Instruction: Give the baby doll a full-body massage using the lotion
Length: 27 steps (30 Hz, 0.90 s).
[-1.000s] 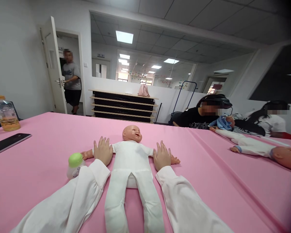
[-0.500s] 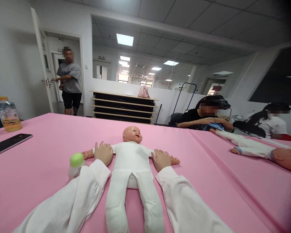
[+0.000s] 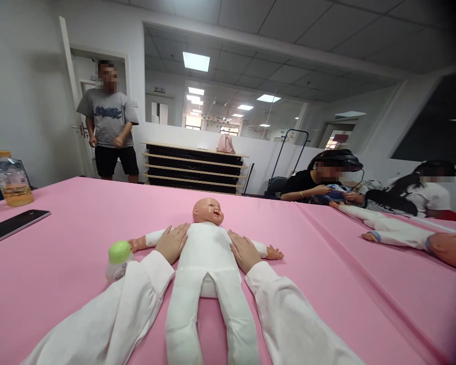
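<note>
A baby doll with a white cloth body lies on its back on the pink-covered table, head away from me and arms spread. My left hand rests with fingers stretched out against the doll's shoulder and side, at the left. On the other side, my right hand lies flat in the same way, fingertips near the doll's shoulder. Neither hand grips anything. Beside my left sleeve stands a small bottle with a green cap, close to the doll's hand.
A phone and a drink bottle are at the left. Another doll lies at the right. A person stands by the open door; a person in a headset handles cloth across the table.
Both my hands have slid inward from the doll's upper arms to its shoulders and sides. The person at the door has come forward, letting go of the handle.
</note>
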### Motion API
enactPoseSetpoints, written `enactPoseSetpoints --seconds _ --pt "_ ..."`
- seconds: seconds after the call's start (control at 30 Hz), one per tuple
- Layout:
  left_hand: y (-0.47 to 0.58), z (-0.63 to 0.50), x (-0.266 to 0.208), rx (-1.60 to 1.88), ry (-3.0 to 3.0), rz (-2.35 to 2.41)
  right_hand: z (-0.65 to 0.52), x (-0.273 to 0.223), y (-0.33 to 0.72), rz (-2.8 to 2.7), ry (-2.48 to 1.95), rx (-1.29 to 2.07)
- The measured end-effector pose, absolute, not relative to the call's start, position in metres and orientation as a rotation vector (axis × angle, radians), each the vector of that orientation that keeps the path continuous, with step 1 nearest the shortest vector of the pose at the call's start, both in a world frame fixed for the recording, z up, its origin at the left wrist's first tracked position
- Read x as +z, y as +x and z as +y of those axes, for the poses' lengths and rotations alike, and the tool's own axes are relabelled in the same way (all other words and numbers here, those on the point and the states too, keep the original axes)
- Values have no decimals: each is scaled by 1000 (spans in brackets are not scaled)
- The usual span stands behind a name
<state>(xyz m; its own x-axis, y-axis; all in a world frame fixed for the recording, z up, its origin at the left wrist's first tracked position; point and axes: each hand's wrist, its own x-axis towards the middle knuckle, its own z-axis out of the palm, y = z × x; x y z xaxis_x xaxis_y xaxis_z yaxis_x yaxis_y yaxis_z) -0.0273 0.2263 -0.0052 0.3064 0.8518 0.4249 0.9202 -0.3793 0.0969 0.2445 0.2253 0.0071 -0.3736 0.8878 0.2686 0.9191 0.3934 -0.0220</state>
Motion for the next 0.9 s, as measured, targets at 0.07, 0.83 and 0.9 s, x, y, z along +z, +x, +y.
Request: enactPoseSetpoints --seconds 0.07,0.83,0.9 --pt "-29 225 -5 -595 -2341 -1684 225 8 248 -2389 -1650 -244" --pt "-8 160 34 -1037 -2378 -1618 172 31 248 -2194 -1407 4" --pt "-6 136 31 -1061 -2590 -1440 143 33 240 -2287 -1207 103"
